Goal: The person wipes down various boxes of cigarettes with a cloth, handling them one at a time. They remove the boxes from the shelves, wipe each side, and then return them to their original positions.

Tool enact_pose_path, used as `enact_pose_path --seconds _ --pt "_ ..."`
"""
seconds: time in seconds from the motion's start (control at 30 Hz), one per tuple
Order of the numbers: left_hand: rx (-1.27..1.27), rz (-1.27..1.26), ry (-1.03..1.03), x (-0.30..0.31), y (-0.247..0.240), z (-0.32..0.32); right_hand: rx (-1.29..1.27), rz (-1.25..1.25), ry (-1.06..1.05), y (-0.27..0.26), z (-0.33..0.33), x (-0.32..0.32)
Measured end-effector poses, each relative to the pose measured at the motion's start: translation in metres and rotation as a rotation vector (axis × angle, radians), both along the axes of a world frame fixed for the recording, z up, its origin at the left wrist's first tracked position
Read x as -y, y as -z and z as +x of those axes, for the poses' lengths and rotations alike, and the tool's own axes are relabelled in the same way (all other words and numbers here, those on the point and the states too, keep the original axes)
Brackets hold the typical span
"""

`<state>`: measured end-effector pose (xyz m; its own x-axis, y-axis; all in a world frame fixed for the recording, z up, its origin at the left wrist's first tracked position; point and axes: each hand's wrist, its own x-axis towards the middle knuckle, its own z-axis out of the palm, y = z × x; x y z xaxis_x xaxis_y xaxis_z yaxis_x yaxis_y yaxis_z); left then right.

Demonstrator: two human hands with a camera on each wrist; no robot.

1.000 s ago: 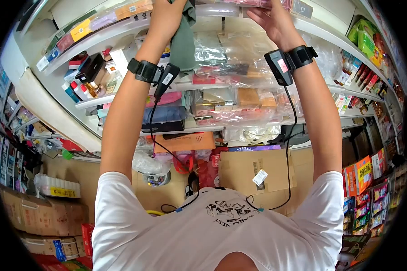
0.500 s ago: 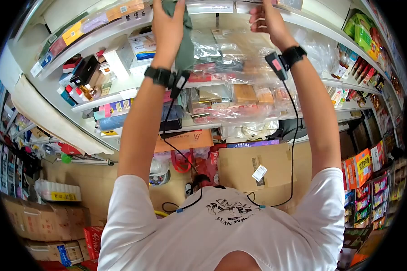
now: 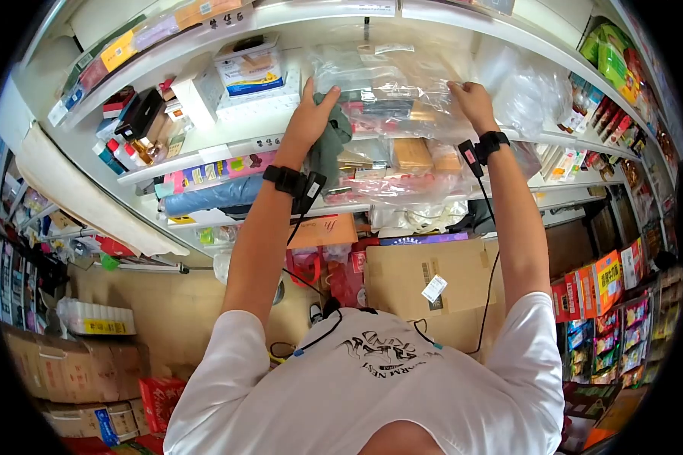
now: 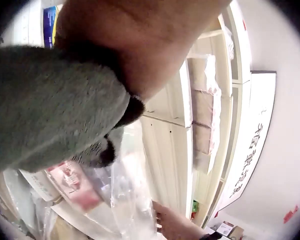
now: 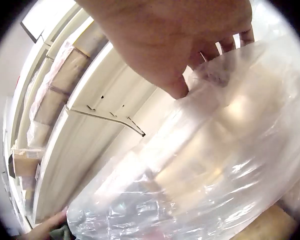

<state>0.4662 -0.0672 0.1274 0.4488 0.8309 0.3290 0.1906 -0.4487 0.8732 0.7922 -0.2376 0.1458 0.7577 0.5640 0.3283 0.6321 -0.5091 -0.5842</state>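
Note:
In the head view the left hand (image 3: 310, 121) holds a grey-green cloth (image 3: 328, 144) that hangs below it, beside the left end of a clear plastic bag (image 3: 387, 72). Close up in the left wrist view, the fuzzy cloth (image 4: 55, 105) covers much of the picture, and the left hand (image 4: 135, 40) shows above it. The right hand (image 3: 474, 105) pinches the bag's right edge on the shelf. From the right wrist, the clear plastic (image 5: 215, 150) spreads under the right hand (image 5: 175, 40), with the thumb on its near side and several fingertips beyond.
Boxed goods (image 3: 250, 68) stand on the shelf left of the hands, with more clear plastic (image 3: 527, 87) to the right. Wrapped packages (image 3: 410, 155) fill the shelf below. A flat cardboard box (image 3: 432, 280) lies on the floor. Black cables (image 3: 495, 265) run from the wrists.
Both hands have come down from the upper shelf to the bag on the shelf below. The cloth has moved down with the left hand; the right hand now pinches the plastic.

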Motion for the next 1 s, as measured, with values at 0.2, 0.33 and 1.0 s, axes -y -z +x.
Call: enact_pose_path --seconds 0.2,0.33,1.0 --pt "0.282 -0.126 0.080 -0.019 0.019 0.015 0.112 0.187 0.033 0.007 -0.013 0.003" --pt "0.217 0.009 -0.003 -0.017 0.009 0.009 0.219 0.490 -0.025 -0.004 -0.036 0.008" --pt "0.011 0.366 0.047 -0.001 -0.024 -0.009 0.268 0.532 -0.041 -0.056 0.012 0.016"
